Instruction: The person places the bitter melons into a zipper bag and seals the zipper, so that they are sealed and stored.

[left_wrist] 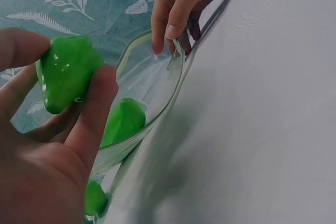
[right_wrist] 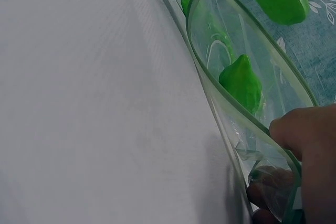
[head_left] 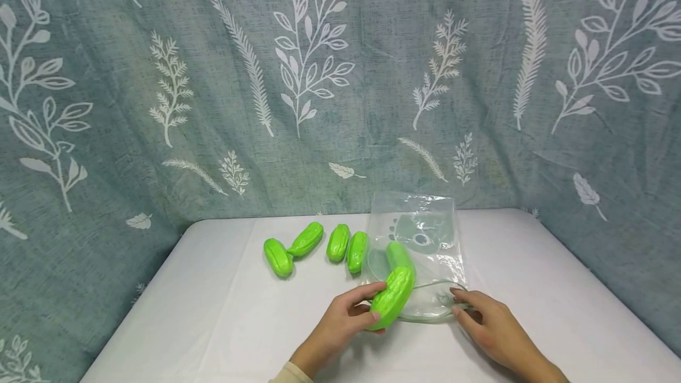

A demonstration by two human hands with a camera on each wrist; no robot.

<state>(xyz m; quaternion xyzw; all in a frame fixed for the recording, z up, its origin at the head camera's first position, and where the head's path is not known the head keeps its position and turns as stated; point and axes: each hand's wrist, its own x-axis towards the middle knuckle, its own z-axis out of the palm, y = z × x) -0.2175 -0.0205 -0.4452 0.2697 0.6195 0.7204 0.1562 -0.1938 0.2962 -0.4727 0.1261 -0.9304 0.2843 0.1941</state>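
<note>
My left hand (head_left: 343, 319) holds a bright green toy cucumber (head_left: 395, 299) between thumb and fingers, close over the mouth of a clear zip bag (head_left: 444, 262). With thumb and fingers, my right hand (head_left: 490, 325) pinches the right side of the bag's green-edged rim. The mouth gapes wide in both wrist views. Inside the bag lies another green cucumber (right_wrist: 241, 83), which the head view shows partly behind the held one. In the left wrist view the held cucumber (left_wrist: 68, 72) is seen end-on, gripped by the fingertips.
Several more green cucumbers lie on the white table left of the bag: a pair (head_left: 337, 243) close beside it and two farther left, one of them the leftmost cucumber (head_left: 278, 257). A blue-green leaf-patterned curtain (head_left: 319, 152) hangs behind the white-covered table (head_left: 223, 312).
</note>
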